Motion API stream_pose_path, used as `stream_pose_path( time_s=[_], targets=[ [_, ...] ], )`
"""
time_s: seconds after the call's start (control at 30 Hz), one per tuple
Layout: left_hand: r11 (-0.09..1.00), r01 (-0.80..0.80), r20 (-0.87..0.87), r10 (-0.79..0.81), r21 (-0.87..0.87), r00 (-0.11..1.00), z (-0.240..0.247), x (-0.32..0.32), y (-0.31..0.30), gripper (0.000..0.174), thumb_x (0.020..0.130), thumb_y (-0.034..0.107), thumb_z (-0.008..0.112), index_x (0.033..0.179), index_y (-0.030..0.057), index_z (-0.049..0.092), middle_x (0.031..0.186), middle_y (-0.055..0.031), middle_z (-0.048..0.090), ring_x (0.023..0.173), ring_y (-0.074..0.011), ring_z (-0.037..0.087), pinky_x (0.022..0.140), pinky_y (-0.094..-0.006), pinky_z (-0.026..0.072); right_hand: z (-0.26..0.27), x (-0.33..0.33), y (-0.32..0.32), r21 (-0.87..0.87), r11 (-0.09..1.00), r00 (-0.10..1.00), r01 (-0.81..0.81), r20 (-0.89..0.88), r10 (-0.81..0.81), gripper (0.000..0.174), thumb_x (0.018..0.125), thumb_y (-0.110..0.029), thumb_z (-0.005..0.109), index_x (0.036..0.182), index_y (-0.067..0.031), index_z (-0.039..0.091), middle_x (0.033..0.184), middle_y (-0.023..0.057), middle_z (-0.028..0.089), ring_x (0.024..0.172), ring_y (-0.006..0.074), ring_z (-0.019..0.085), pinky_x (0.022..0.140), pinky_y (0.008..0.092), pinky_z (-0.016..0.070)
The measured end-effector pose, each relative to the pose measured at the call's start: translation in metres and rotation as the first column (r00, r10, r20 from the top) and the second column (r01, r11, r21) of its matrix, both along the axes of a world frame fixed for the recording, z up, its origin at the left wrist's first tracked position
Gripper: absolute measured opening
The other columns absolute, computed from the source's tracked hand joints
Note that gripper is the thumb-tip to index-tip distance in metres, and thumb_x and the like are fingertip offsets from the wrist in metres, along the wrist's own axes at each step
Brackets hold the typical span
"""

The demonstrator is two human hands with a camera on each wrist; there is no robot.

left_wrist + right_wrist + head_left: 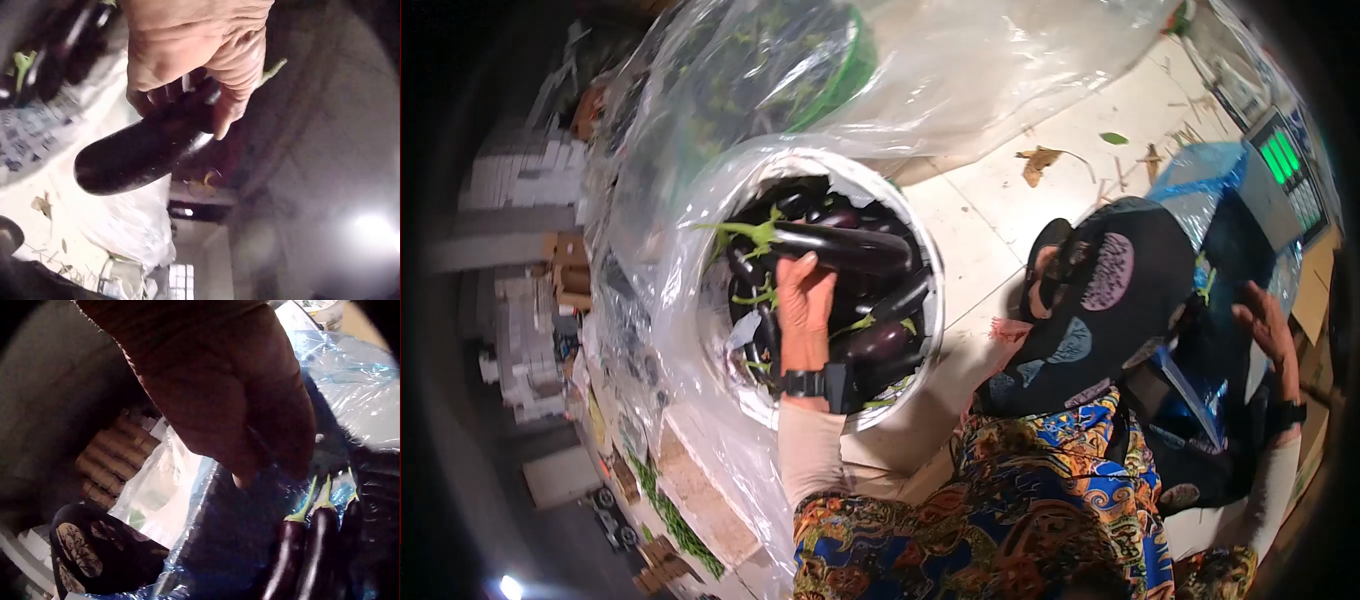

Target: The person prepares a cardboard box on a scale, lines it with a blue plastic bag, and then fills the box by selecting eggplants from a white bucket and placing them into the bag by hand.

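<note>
My left hand (805,310) grips a dark purple eggplant (845,248) with a green stem, held level over a round white tub (937,290) of more eggplants. In the left wrist view, the thumb and fingers of the left hand (200,50) wrap the stem half of this eggplant (125,159), its rounded end pointing away. My right hand (1268,325) hovers over a container lined with blue plastic (1200,170), fingers loosely extended and holding nothing. Below the right hand (231,394) in the right wrist view, several eggplants (319,550) lie side by side, stems toward the hand.
Clear plastic sheeting (960,80) drapes around the tub and over a green-rimmed basket (850,70) behind it. A scale with a lit green display (1282,155) stands at the right. Dry leaves (1040,163) litter the tiled floor (970,220). My knee in dark patterned cloth (1090,290) sits between both containers.
</note>
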State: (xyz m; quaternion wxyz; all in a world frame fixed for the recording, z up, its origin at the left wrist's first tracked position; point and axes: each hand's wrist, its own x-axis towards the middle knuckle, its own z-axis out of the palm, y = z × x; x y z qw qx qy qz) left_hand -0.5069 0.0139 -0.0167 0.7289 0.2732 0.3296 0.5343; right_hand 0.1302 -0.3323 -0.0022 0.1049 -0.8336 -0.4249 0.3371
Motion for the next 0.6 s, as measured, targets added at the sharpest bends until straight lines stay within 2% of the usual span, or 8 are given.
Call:
stream_pose_path(
  time_s=[0.13, 0.17, 0.3, 0.33, 0.4, 0.47, 0.53, 0.6],
  targets=[
    [0.992, 0.058, -0.285, -0.024, 0.112, 0.958, 0.091, 0.066, -0.012, 0.047, 0.075, -0.001, 0.069, 0.119, 0.0005, 0.054, 0.108, -0.0121, 0.063, 0.102, -0.0295, 0.062, 0.094, -0.0505, 0.0501, 0.054, -0.046, 0.049, 0.120, 0.992, 0.998, -0.035, -0.043, 0.040, 0.061, 0.090, -0.038, 0.063, 0.132, 0.0033, 0.051, 0.127, 0.0198, 0.057, 0.118, 0.0275, 0.055, 0.098, 0.0364, 0.0438],
    [0.968, 0.104, -0.241, -0.048, 0.227, 0.969, 0.108, 0.095, -0.014, 0.049, 0.075, 0.000, 0.070, 0.120, -0.0014, 0.053, 0.109, -0.0142, 0.063, 0.103, -0.0301, 0.063, 0.096, -0.0506, 0.0489, 0.081, -0.059, 0.066, 0.158, 0.978, 0.976, -0.134, -0.148, 0.157, 0.060, 0.090, -0.041, 0.062, 0.130, 0.0019, 0.052, 0.128, 0.0191, 0.057, 0.118, 0.0272, 0.055, 0.098, 0.0358, 0.0445],
    [0.851, 0.279, -0.192, -0.214, 0.445, 0.958, 0.156, 0.217, -0.053, 0.063, 0.069, -0.001, 0.075, 0.126, 0.0013, 0.048, 0.120, -0.0127, 0.060, 0.116, -0.0287, 0.057, 0.104, -0.0431, 0.0430, 0.106, -0.085, 0.080, 0.408, 0.910, 0.928, 0.078, -0.362, 0.083, 0.083, 0.081, -0.066, 0.057, 0.138, -0.0068, 0.046, 0.132, 0.0197, 0.052, 0.113, 0.0298, 0.058, 0.085, 0.0400, 0.0525],
    [0.842, 0.266, -0.174, -0.207, 0.470, 0.963, 0.158, 0.244, -0.070, 0.063, 0.068, -0.001, 0.076, 0.125, 0.0013, 0.047, 0.118, -0.0128, 0.060, 0.116, -0.0286, 0.057, 0.105, -0.0431, 0.0425, 0.117, -0.095, 0.083, 0.401, 0.906, 0.891, 0.133, -0.449, 0.068, 0.083, 0.083, -0.067, 0.054, 0.141, -0.0086, 0.042, 0.134, 0.0194, 0.050, 0.112, 0.0301, 0.059, 0.083, 0.0392, 0.0537],
    [0.742, 0.410, -0.358, -0.243, 0.530, 0.902, 0.168, 0.297, -0.096, 0.061, 0.070, 0.003, 0.078, 0.121, 0.0018, 0.046, 0.115, -0.0122, 0.060, 0.113, -0.0285, 0.058, 0.104, -0.0419, 0.0425, 0.120, -0.103, 0.090, 0.295, 0.841, 0.595, 0.454, -0.803, -0.040, 0.079, 0.091, -0.066, 0.044, 0.144, -0.0079, 0.034, 0.126, 0.0182, 0.056, 0.100, 0.0219, 0.066, 0.072, 0.0295, 0.0563],
    [0.608, 0.525, -0.357, -0.385, 0.595, 0.851, 0.162, 0.342, -0.120, 0.059, 0.071, 0.004, 0.078, 0.119, 0.0023, 0.044, 0.116, -0.0134, 0.058, 0.111, -0.0275, 0.058, 0.099, -0.0407, 0.0451, 0.121, -0.098, 0.094, 0.153, 0.798, 0.228, 0.582, -0.974, 0.021, 0.077, 0.088, -0.057, 0.060, 0.136, 0.0006, 0.041, 0.120, 0.0212, 0.057, 0.100, 0.0277, 0.065, 0.073, 0.0317, 0.0574],
    [0.208, 0.527, -0.510, -0.134, 0.824, 0.850, 0.141, 0.375, -0.133, 0.054, 0.072, 0.002, 0.075, 0.118, 0.0015, 0.047, 0.116, -0.0156, 0.056, 0.110, -0.0299, 0.058, 0.093, -0.0394, 0.0469, 0.111, -0.089, 0.092, 0.192, 0.713, 0.307, 0.674, -0.951, -0.034, 0.051, 0.087, -0.044, 0.067, 0.112, -0.0010, 0.059, 0.107, 0.0125, 0.063, 0.083, 0.0216, 0.066, 0.069, 0.0305, 0.0560],
    [0.006, 0.711, -0.701, -0.158, 0.703, 0.695, 0.137, 0.384, -0.141, 0.051, 0.072, -0.002, 0.070, 0.119, 0.0011, 0.051, 0.115, -0.0183, 0.056, 0.110, -0.0339, 0.057, 0.092, -0.0389, 0.0463, 0.098, -0.082, 0.085, 0.163, 0.585, 0.264, 0.795, -0.960, -0.092, 0.041, 0.085, -0.042, 0.069, 0.101, -0.0042, 0.063, 0.094, 0.0061, 0.063, 0.073, 0.0170, 0.062, 0.063, 0.0301, 0.0529]
  ],
)
